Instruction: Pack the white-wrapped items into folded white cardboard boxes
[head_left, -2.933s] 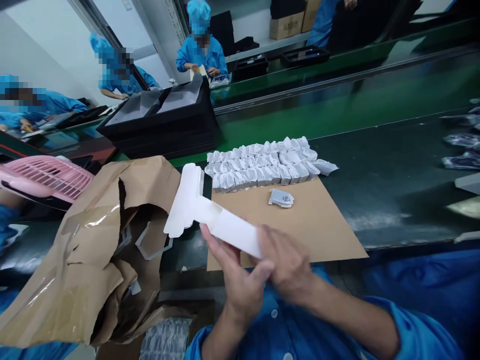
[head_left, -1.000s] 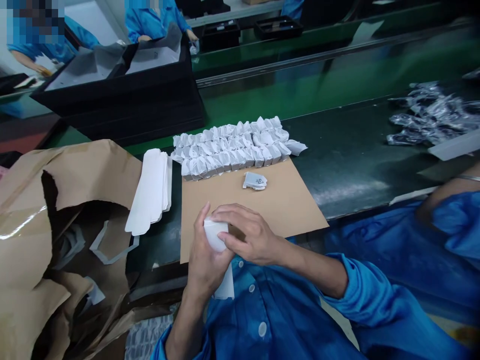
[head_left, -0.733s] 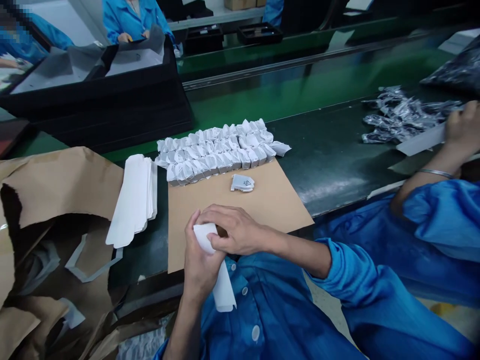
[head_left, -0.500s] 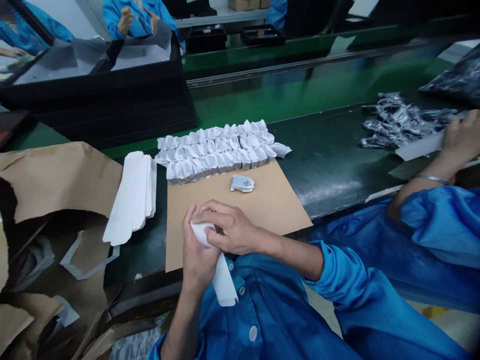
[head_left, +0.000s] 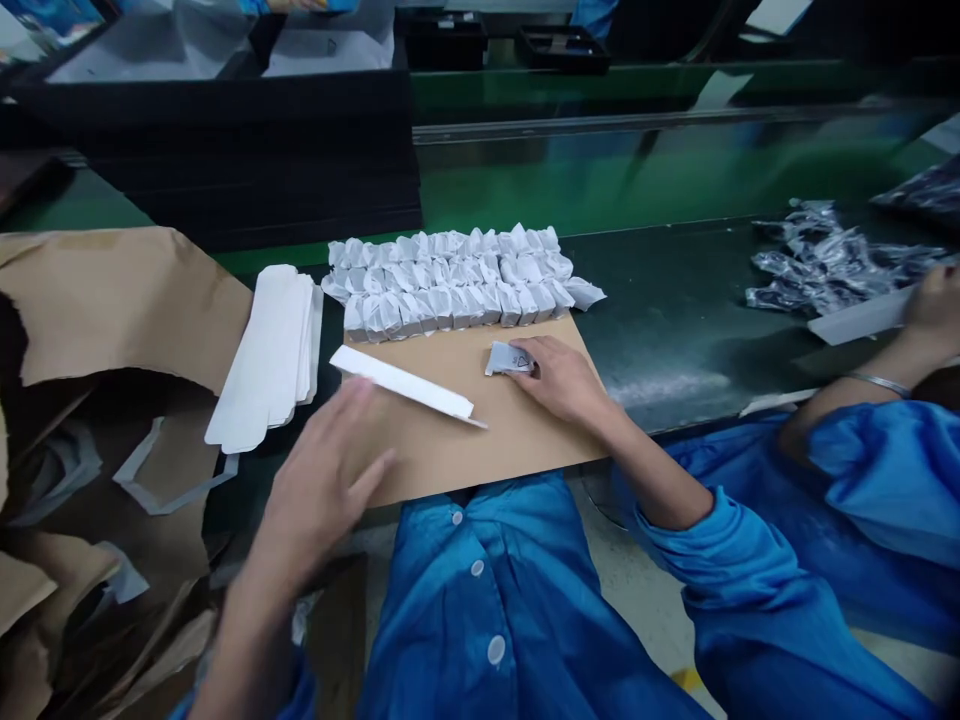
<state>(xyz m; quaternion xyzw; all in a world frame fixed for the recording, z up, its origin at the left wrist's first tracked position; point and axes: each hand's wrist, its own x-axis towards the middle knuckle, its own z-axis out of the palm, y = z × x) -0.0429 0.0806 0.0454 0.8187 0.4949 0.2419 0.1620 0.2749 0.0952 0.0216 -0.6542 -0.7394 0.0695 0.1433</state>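
Observation:
A long white box lies slantwise on the brown cardboard sheet. My left hand, slightly blurred, is just in front of the box's left end, fingers spread and holding nothing. On the right part of the sheet, my right hand has its thumb and fingers around a small wrapped packet with a dark printed mark. Behind it stand several rows of small pieces wrapped in white paper. A stack of flat white cartons sits left of the sheet.
Torn brown cardboard crowds the left side. A large black box stands at the back left. To the right lie crumpled clear plastic bags, beside a co-worker's hand at a white piece. Black trays are at the back.
My hands have parted. The white box they held now lies on the sheet, let go. My right hand has moved right onto the small packet, and the view has tipped downward.

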